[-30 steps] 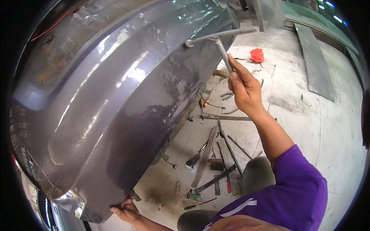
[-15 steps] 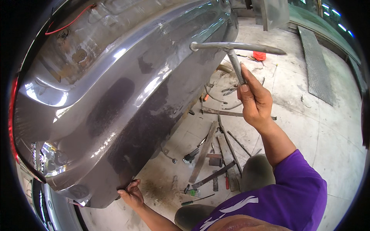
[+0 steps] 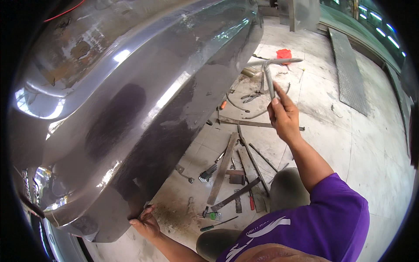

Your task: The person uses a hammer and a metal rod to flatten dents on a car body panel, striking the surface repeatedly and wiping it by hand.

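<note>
A dark grey car body panel [image 3: 161, 126] with dull, scuffed patches fills the left side. My left hand [image 3: 147, 223] is closed on its lower near edge, thumb against the panel and fingers curled at the rim. Off the panel's right side, my right hand [image 3: 286, 118] is wrapped round the handle of an all-metal body hammer [image 3: 269, 78]. The hammer's long, slim head points across the view at the handle's top, held up over the floor and apart from the panel.
Flat metal bars [image 3: 224, 168], a hex key set [image 3: 213, 215], a screwdriver [image 3: 219, 223] and pliers [image 3: 251, 97] lie on the tiled floor. A red object [image 3: 283, 54] sits farther off. A long textured metal plate [image 3: 349, 72] lies at the right. My knee [image 3: 288, 190] is close by.
My right hand has lowered the hammer slightly and turned it, so its head appears shorter. My left hand stays at the panel's edge. The whole view has shifted a little.
</note>
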A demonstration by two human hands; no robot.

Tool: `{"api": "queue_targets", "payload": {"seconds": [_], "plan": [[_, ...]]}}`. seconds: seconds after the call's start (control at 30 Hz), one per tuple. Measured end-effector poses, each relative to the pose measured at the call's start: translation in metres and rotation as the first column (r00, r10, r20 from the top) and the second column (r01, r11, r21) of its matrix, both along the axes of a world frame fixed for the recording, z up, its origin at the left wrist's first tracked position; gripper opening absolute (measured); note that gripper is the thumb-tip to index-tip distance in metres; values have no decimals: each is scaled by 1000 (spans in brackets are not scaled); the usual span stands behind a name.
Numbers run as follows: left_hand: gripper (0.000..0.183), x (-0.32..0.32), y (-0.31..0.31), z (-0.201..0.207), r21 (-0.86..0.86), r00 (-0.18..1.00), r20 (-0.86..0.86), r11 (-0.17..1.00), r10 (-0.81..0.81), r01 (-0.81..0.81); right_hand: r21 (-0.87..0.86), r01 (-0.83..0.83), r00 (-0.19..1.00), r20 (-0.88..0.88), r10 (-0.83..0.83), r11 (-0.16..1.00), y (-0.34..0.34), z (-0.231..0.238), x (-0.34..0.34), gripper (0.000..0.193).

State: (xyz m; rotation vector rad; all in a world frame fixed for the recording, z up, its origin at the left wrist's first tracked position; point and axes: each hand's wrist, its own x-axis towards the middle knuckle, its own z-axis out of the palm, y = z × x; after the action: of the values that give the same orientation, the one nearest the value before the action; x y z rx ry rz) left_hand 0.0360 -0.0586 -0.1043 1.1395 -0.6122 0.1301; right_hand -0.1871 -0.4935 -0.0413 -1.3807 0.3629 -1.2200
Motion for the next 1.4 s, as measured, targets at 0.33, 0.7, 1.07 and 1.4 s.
{"api": "queue_targets", "payload": {"seconds": [0.33, 0.7, 1.07, 1.4], "plan": [[65, -11, -7, 6, -48, 996, -85, 999, -17, 13, 499, -57, 935, -277, 222, 865, 19, -85, -34, 46], [60, -54, -18, 9, 473, 980, -197, 874, -17, 110, 748, -26, 796, -386, 467, 663, 35, -167, -43, 56], [39, -93, -54, -19, 697, 933, -354, 647, -65, 309, 900, -58, 686, -278, 672, 432, 18, -189, -27, 29], [35, -133, -35, -38, 925, 912, -345, 84, -223, 370, 798, -93, 547, -459, 700, 595, 24, -116, -94, 52]]}}
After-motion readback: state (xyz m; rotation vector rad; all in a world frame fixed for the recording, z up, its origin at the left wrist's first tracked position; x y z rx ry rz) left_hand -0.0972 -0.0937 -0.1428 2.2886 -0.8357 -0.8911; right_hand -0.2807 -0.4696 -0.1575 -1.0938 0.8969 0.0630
